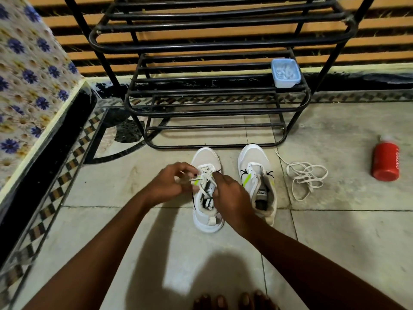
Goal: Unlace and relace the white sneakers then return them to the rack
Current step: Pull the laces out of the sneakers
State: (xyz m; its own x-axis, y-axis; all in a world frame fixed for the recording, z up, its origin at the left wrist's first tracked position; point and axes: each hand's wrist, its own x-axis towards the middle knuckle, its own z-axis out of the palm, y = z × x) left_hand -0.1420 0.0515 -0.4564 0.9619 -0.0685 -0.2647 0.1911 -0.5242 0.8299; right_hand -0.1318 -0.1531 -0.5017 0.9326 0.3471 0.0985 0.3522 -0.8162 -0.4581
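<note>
Two white sneakers stand side by side on the tiled floor, toes toward the black metal rack (214, 113). The left sneaker (206, 159) still has its white lace (204, 175) through the lower eyelets. My left hand (172, 182) pinches the lace at the shoe's left side. My right hand (230, 195) pinches the lace on the right side, over the shoe's opening. The right sneaker (254, 159) has no lace in it. Its loose white lace (306, 177) lies in a tangle on the floor just right of it.
A light blue plastic box (285, 73) sits on a rack shelf at the right. A red bottle (385, 163) lies on the floor far right. A floral-tiled ledge (33, 90) runs along the left. My toes (234, 300) show at the bottom edge.
</note>
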